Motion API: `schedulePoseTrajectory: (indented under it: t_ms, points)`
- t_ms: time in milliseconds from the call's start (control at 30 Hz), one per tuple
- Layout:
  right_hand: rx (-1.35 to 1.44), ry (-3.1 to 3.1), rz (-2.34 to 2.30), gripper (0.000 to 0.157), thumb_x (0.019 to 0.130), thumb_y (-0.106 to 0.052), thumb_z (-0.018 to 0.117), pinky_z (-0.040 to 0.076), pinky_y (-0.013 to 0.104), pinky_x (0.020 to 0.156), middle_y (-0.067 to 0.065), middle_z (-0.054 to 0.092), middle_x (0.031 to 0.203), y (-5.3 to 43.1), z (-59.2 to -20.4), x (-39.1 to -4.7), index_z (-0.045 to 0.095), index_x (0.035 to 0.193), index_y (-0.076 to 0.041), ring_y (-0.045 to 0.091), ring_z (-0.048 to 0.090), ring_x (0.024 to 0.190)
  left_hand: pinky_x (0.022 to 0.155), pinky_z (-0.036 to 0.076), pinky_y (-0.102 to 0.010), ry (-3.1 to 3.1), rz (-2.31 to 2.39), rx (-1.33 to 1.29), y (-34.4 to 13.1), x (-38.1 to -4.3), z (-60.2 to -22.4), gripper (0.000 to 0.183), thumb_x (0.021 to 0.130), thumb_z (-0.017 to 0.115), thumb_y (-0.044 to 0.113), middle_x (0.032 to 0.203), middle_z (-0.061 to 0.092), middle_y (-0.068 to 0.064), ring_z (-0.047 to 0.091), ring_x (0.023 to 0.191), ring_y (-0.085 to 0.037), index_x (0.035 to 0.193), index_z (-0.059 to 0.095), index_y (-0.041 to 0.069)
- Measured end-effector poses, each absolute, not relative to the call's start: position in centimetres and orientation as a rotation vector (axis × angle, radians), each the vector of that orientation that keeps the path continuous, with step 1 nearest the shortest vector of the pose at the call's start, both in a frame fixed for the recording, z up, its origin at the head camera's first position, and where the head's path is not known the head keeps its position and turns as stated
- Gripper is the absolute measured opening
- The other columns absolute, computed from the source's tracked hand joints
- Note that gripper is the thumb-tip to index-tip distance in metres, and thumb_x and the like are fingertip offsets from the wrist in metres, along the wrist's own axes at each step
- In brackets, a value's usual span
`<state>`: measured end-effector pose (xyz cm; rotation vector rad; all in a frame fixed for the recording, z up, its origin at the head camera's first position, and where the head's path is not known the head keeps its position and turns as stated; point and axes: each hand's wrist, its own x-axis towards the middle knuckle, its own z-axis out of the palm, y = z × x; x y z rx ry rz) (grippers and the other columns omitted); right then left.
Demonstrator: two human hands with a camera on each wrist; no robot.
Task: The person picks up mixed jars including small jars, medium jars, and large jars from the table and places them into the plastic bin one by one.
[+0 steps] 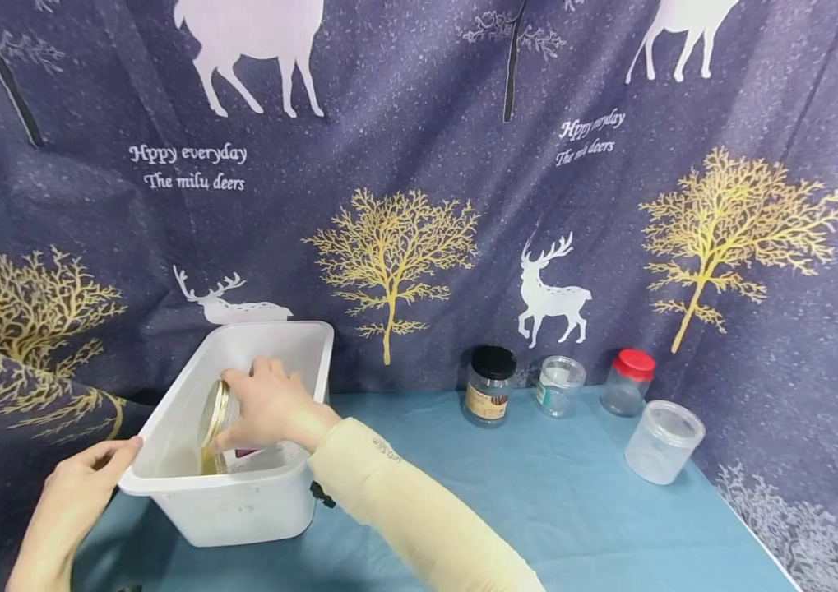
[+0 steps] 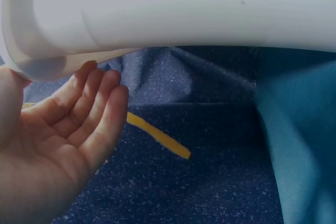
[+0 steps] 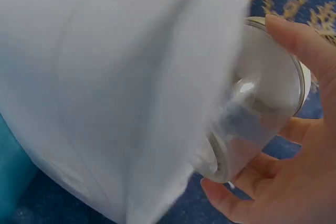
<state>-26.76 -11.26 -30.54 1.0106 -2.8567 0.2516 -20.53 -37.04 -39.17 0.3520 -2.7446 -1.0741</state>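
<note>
In the head view a white plastic bin (image 1: 219, 514) stands at the left of the table. My left hand (image 1: 85, 485) grips its near left corner, thumb on the rim and fingers bent under it, as the left wrist view shows. My right hand (image 1: 270, 407) reaches inside the bin and holds a clear jar (image 3: 268, 72) lying on its side. The jar's gold-edged lid (image 1: 217, 411) faces left in the head view. The fingers and thumb curl round the jar in the right wrist view, where the bin wall covers part of it. Below the lid shows something yellowish (image 1: 208, 462).
Along the right of the blue table (image 1: 463, 493) stand a black-lidded jar (image 1: 488, 395), a low clear jar (image 1: 559, 386), a red-lidded jar (image 1: 627, 382) and a wide cloudy jar (image 1: 663, 444). A dark patterned curtain (image 1: 419, 148) hangs behind them.
</note>
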Motion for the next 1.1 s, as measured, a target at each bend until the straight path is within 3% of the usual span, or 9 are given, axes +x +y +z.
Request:
schedulePoseTrajectory:
  t_ms: [700, 900, 1100]
  points:
    - [0.858, -2.910, 0.083, 0.061, 0.066, -0.072, 0.076, 0.042, 0.037, 0.082, -0.006, 0.050, 0.103, -13.4, -33.8, -25.7, 0.058, 0.113, -0.038, 0.013, 0.044, 0.097, 0.073, 0.043, -0.054, -2.746, -1.073, 0.359, -37.1, -20.4, -39.1, 0.073, 0.100, 0.042, 0.057, 0.118, 0.062, -0.029, 0.055, 0.105, -0.046, 0.130, 0.055, -0.009]
    - [0.860, -2.914, 0.066, 0.056, 0.073, -0.064, 0.075, 0.040, 0.036, 0.082, -0.007, 0.051, 0.107, -13.6, -34.3, -25.9, 0.059, 0.120, -0.039, 0.014, 0.044, 0.103, 0.073, 0.044, -0.055, -2.748, -1.079, 0.379, -36.9, -20.6, -39.2, 0.074, 0.099, 0.041, 0.057, 0.116, 0.063, -0.029, 0.055, 0.105, -0.048, 0.130, 0.054, -0.009]
    - [0.855, -2.904, 0.037, 0.079, 0.071, -0.078, 0.066, 0.036, 0.042, 0.096, -0.008, 0.048, 0.125, -13.4, -34.4, -25.9, 0.046, 0.138, -0.041, 0.016, 0.039, 0.121, 0.071, 0.044, -0.051, -2.751, -1.079, 0.382, -36.8, -20.6, -39.1, 0.074, 0.099, 0.042, 0.057, 0.115, 0.064, -0.028, 0.056, 0.104, -0.046, 0.130, 0.054, -0.009]
